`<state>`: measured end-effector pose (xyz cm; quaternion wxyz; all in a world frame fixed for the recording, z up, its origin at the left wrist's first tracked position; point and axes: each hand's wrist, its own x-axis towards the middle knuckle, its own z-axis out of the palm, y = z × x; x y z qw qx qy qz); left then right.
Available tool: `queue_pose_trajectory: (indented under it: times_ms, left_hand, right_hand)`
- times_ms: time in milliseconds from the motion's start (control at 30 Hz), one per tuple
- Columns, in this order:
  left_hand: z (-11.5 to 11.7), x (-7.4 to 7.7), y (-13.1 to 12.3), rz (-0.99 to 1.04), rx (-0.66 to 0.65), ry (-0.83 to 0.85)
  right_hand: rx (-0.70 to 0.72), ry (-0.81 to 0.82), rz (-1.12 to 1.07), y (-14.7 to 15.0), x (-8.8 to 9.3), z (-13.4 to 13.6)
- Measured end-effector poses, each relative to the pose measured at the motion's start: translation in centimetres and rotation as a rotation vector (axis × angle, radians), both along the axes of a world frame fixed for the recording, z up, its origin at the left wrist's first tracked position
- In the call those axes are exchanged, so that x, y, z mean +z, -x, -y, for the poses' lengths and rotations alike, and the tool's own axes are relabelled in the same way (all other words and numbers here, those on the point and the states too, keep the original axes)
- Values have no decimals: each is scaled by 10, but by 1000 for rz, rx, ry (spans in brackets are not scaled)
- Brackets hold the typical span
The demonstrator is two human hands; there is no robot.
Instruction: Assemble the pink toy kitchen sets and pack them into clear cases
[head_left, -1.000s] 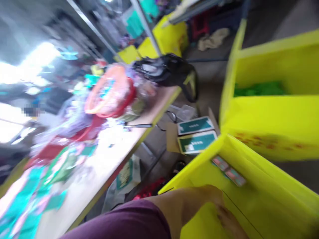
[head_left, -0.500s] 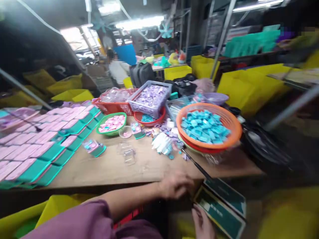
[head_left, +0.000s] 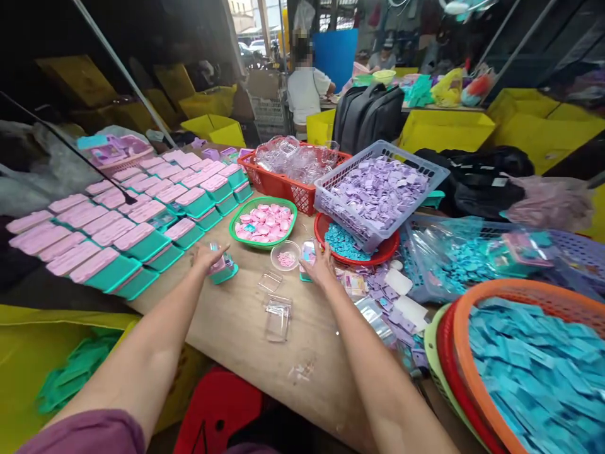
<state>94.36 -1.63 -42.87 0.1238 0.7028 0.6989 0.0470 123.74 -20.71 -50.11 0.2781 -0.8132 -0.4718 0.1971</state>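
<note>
My left hand (head_left: 206,258) reaches over the wooden table with its fingers stretched out, at the left side of a small clear-topped box with a teal base (head_left: 224,271). Farther right, my right hand (head_left: 323,267) has thumb and fingers spread around a second small box (head_left: 308,253), which it partly hides. Whether the fingertips press on either box, I cannot tell. Between the hands lie a clear round cup of tiny pink pieces (head_left: 285,257), a green basket of pink pieces (head_left: 231,228) and clear plastic covers (head_left: 278,320).
Rows of pink-lidded teal boxes (head_left: 108,261) fill the left. Behind stand a red basket of clear plastic parts (head_left: 302,197) and a tilted purple crate (head_left: 326,197). Stacked baskets (head_left: 460,340) with blue pieces occupy the right edge. A person (head_left: 305,94) sits beyond.
The view has swung left. Both hands have left the dark green flat case at the lower right, which is out of view, and now reach forward to the two small boxes.
</note>
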Motion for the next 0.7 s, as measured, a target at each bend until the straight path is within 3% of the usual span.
queue_pose_trajectory:
  times_ms: [100,200,300,400,467,567,700]
  left_hand:
    - [-5,-17,8,-77,116,17]
    - [10,-22,19,-97,2,56]
    - [47,-19,40,-57,-217,149]
    - [97,-19,77,113,-450,166]
    - [128,-25,103,255,-413,107]
    - [160,-39,127,420,-212,121]
    - [177,-53,127,513,-267,183]
  right_hand:
    - [27,59,4,8,-5,-13]
    - [101,53,64,23,1,10]
    - [163,143,98,42,20,58]
    - [235,313,56,50,43,109]
    - [288,347,66,44,55,128]
    - [458,269,173,22,63,126]
    - [886,299,190,6,58,92]
